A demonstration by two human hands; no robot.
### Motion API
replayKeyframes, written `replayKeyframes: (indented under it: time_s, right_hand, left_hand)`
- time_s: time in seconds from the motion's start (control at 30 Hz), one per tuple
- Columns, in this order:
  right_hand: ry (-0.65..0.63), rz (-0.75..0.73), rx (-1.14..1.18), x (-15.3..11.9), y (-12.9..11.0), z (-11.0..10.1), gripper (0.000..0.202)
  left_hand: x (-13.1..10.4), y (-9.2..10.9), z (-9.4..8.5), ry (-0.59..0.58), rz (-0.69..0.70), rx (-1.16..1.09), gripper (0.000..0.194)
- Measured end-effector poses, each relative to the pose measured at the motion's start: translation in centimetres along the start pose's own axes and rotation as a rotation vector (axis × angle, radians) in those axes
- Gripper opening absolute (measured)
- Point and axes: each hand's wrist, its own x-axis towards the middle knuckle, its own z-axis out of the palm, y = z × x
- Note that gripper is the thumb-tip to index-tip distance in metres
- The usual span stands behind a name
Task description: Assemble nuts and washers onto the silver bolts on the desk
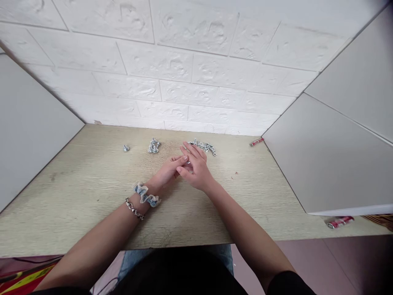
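My left hand [169, 169] is closed above the middle of the board, with thumb and fingers pinched on a small shiny metal piece [188, 163]. Only a glint of that piece shows between the hands, so I cannot tell its exact kind. My right hand [197, 169] leans over from the right and touches the left fingertips, its fingers stretched out and its thumb low. Behind the right fingers lies a row of loose metal nuts and bolts [208, 146], partly covered by them. To the left are a small cluster of bolts [154, 146] and a single bolt [125, 148].
The pale wooden board [92, 176] ends at a white brick-pattern wall [175, 90]. Grey panels stand at the left [33, 127] and right [337, 155]. One red battery [256, 141] lies at the back right, another red battery [340, 222] near the front right edge.
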Motion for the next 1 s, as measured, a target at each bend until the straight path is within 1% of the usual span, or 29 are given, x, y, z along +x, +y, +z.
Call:
replayKeyframes:
  time_s: [0.07,0.1,0.13,0.17,0.2,0.23,0.3,0.37,0.47,0.57,0.6,0.67,0.73,0.87,1.0]
  right_hand:
    - [0.01,-0.008,0.008,0.1,0.0,-0.1,0.058]
    - [0.024,-0.011,0.017,0.1,0.0,-0.2,0.056]
    - [0.039,-0.013,0.034,0.1,0.0,-0.3,0.051]
    - [0.054,-0.015,0.057,0.2,-0.1,-0.5,0.041]
    - [0.073,-0.013,0.082,0.2,-0.1,-0.7,0.03]
    - [0.094,-0.008,0.105,0.2,-0.2,-0.8,0.024]
    - [0.137,0.006,0.131,0.2,-0.4,-1.1,0.034]
    - [0.182,0.013,0.135,0.2,-0.5,-1.3,0.039]
    - [0.24,0.01,0.136,0.3,-0.6,-1.3,0.033]
    - [0.264,0.058,0.122,0.4,-0.5,-1.1,0.021]
    - [0.254,0.073,0.112,0.4,-0.5,-1.1,0.02]
    - [0.205,0.083,0.082,0.4,-0.3,-0.9,0.027]
    - [0.132,0.079,0.044,0.4,-0.2,-0.7,0.031]
    - [0.025,0.07,0.022,0.2,-0.1,-0.3,0.034]
    - [0.009,0.089,0.038,0.2,-0.2,-0.4,0.034]
  left_hand:
    - [0.1,0.1,-0.3,-0.024,-0.002,0.011,0.034]
    - [0.1,0.2,-0.5,-0.012,0.009,-0.002,0.035]
    - [0.2,0.2,-0.7,0.027,0.027,-0.031,0.034]
    - [0.4,0.3,-0.9,0.088,0.044,-0.066,0.033]
    - [0.5,0.4,-1.1,0.166,0.058,-0.103,0.03]
    - [0.7,0.5,-1.4,0.248,0.063,-0.137,0.028]
    - [1.0,0.8,-1.8,0.375,0.052,-0.19,0.027]
    - [1.2,1.0,-2.0,0.416,0.026,-0.221,0.028]
    - [1.0,0.9,-1.6,0.369,-0.023,-0.215,0.027]
    - [0.6,0.5,-0.9,0.233,-0.05,-0.147,0.024]
    - [0.5,0.4,-0.7,0.173,-0.05,-0.112,0.024]
    - [0.3,0.2,-0.5,0.061,-0.039,-0.035,0.024]
    - [0.2,0.1,-0.5,-0.006,-0.018,0.023,0.025]
    - [0.3,0.0,-0.8,-0.025,-0.006,0.043,0.029]
    - [0.3,0.2,-0.8,0.006,0.011,0.058,0.03]
